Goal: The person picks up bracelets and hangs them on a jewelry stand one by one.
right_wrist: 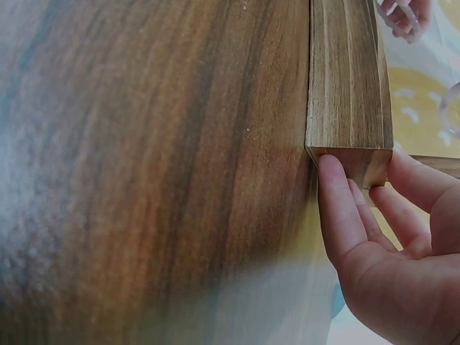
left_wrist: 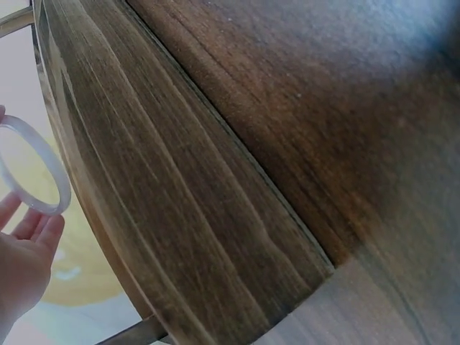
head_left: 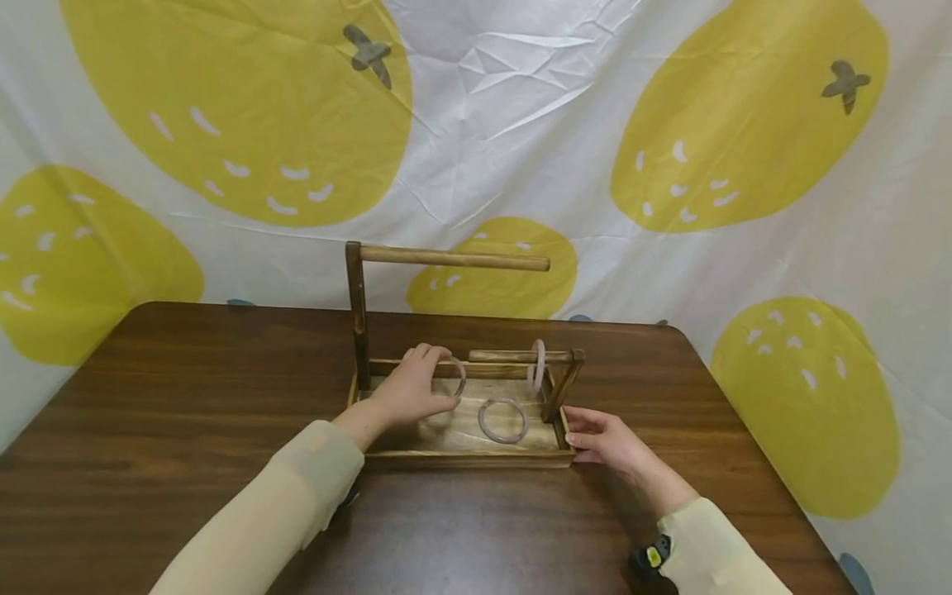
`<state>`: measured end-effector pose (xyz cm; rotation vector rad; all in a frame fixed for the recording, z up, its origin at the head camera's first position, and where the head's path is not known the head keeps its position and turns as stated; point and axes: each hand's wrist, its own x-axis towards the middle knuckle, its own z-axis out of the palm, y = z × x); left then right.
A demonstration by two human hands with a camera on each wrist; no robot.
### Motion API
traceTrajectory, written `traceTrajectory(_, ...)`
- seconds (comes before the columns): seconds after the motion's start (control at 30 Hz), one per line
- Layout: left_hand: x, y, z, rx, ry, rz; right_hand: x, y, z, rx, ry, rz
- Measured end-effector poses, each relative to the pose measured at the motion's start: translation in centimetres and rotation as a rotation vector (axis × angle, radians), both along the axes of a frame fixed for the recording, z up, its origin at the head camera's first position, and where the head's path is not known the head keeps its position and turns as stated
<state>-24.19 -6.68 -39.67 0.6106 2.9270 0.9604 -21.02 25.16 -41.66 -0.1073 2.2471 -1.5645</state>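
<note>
1. Closest are two pale sleeves, the left sleeve [head_left: 275, 496] and the right sleeve [head_left: 714, 545], over a brown wood tabletop [head_left: 461, 529].
2. The right hand [head_left: 606, 442] holds the right end of a wooden tray [head_left: 468, 459], with its fingers and thumb on the corner there. The tray sits flat on the tabletop.
3. Inside the tray, a bit to the right, one pale bangle [head_left: 503, 440] lies flat.
4. The left hand [head_left: 412, 388] pinches a second bangle [head_left: 462, 380] between its thumb and fingers. This bangle is tipped up on its side, over the middle of the tray.
5. A third bangle [head_left: 540, 378] hangs around a short bar [head_left: 498, 356], near the bar's right end. A short post [head_left: 563, 388] on the tray's right side holds that bar up.
6. On the left, a tall post [head_left: 359, 314] holds a long bar [head_left: 455, 259], which points right with no bangle on it.
7. Farthest back hangs a shiny white cloth [head_left: 506, 107] with big yellow fruit on it.
</note>
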Motion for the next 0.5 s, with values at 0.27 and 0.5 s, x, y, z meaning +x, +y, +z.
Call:
traceTrajectory(0.27, -0.29, -0.33, 0.05, 0.014, 0.029, 0.001, -0.14, 0.05, 0.00, -0.007, 0.001, 0.006)
traceTrajectory(0.5, -0.10, -0.63, 0.44, 0.029, 0.044, 0.000, -0.09, 0.10, -0.02, -0.005, 0.000, 0.004)
